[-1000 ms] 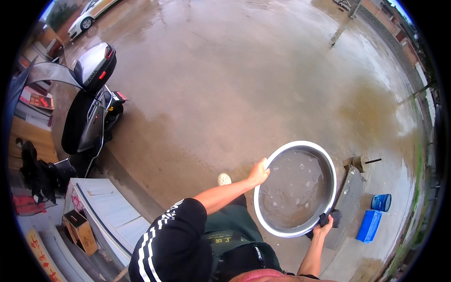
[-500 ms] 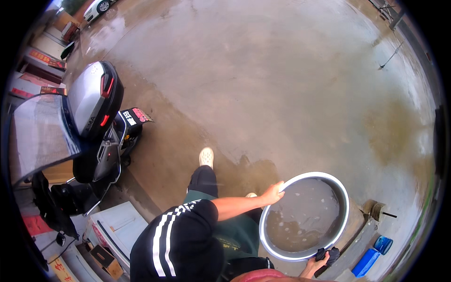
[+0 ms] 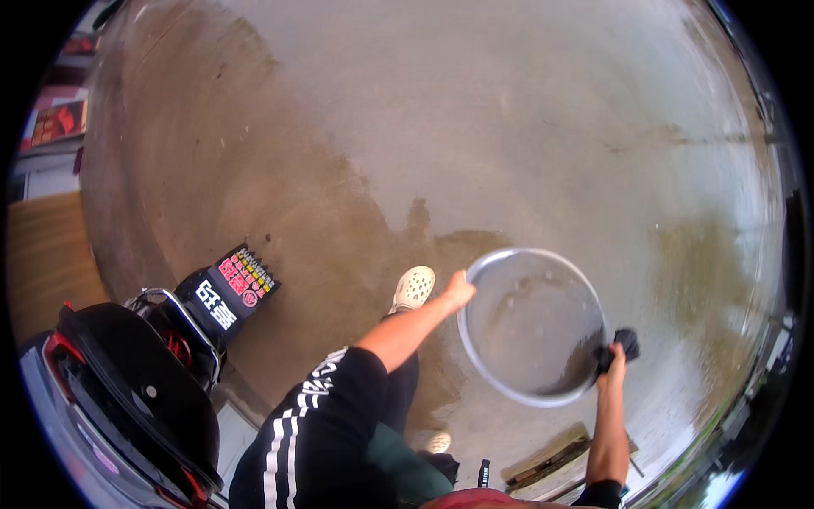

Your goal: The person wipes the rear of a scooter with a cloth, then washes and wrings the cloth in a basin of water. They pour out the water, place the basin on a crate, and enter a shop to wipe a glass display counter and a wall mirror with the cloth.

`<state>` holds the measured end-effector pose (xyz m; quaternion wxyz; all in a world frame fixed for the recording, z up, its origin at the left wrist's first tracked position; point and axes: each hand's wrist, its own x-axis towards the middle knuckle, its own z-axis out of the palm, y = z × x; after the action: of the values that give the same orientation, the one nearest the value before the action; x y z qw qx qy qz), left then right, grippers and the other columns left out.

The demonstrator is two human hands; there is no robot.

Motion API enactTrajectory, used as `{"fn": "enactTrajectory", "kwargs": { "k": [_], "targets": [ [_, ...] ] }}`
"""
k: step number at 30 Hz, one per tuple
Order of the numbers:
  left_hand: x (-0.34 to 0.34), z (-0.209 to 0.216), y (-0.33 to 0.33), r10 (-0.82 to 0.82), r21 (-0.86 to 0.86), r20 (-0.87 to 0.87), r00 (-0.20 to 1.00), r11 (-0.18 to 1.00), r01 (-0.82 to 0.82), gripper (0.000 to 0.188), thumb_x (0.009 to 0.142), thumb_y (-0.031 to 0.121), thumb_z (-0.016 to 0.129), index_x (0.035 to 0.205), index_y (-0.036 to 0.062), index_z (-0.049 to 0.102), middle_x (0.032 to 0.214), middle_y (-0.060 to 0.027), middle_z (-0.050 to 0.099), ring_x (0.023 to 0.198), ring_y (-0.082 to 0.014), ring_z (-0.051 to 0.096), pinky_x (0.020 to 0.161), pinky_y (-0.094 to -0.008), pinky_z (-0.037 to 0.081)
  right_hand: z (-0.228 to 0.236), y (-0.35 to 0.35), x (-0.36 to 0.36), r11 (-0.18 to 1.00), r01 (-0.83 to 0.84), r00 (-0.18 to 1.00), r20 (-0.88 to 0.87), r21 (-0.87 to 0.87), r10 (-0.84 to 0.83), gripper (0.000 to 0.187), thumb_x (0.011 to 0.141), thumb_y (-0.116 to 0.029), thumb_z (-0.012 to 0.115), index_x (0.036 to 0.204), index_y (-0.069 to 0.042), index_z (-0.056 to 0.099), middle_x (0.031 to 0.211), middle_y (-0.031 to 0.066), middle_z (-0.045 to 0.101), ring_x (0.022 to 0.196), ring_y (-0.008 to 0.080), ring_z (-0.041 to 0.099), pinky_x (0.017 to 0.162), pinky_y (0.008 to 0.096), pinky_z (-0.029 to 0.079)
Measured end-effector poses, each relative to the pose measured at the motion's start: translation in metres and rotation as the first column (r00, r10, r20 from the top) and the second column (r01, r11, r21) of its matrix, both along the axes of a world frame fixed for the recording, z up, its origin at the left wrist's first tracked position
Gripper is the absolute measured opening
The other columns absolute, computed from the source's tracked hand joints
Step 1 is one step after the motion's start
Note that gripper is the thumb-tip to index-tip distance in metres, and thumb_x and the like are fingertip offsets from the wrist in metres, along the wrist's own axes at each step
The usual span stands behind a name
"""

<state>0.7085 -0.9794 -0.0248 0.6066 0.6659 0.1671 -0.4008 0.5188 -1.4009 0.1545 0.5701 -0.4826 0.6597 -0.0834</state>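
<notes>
Basin [image 3: 543,400] hangs between your left hand [image 3: 459,291], gripping its rim, and right hand [image 3: 616,368], clutching black cloth [image 3: 627,341] against it.

Round basin [image 3: 543,399]: silver-grey rim, murky grey-brown water [image 3: 530,314] inside! Solid black, that bunched cloth [image 3: 626,341]. Twin white stripes down black sleeve [image 3: 309,424], white print by cuff; dark green for apron [image 3: 398,462]. Cream clogs [image 3: 415,287] here, dotted with holes! Mud flap [image 3: 233,288] blazing: white, red and yellow characters on black! Scooter box [image 3: 140,382], glossy black, trimmed in red. Concrete [image 3: 475,127] grey, blotched brown.
</notes>
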Motion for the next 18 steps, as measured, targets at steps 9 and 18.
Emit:
{"fn": "enactTrajectory", "kwargs": {
  "k": [9,18],
  "targets": [
    [0.291,-0.103,0.115,0.340,-0.096,-0.683,0.646,0.836,-0.541,0.016,0.080,-0.004,0.069,0.092,0.0034,0.062,0.090,-0.0111,0.067,0.082,-0.0249,0.067,0.072,-0.0390,0.056,0.034,0.246,0.677,0.437,-0.822,0.544,-0.275,-0.365,0.793,0.039,0.074,-0.037,0.081,0.075,-0.001,0.066,0.062,0.0043,0.055,0.048,0.0148,0.046,0.047,0.0325,0.034],
    [0.204,0.002,-0.014,0.167,-0.001,-0.965,0.202,0.769,-0.640,0.024,0.084,0.003,0.070,0.072,0.0066,0.049,0.065,-0.0039,0.043,0.048,-0.0166,0.039,0.040,-0.0285,0.033,0.182,0.255,0.550,0.755,-0.656,0.601,0.606,0.002,0.521,0.061,0.092,-0.021,0.066,0.141,0.007,0.042,0.145,0.0235,0.053,0.134,0.0378,0.054,0.115,0.0531,0.044]
  ]
}}
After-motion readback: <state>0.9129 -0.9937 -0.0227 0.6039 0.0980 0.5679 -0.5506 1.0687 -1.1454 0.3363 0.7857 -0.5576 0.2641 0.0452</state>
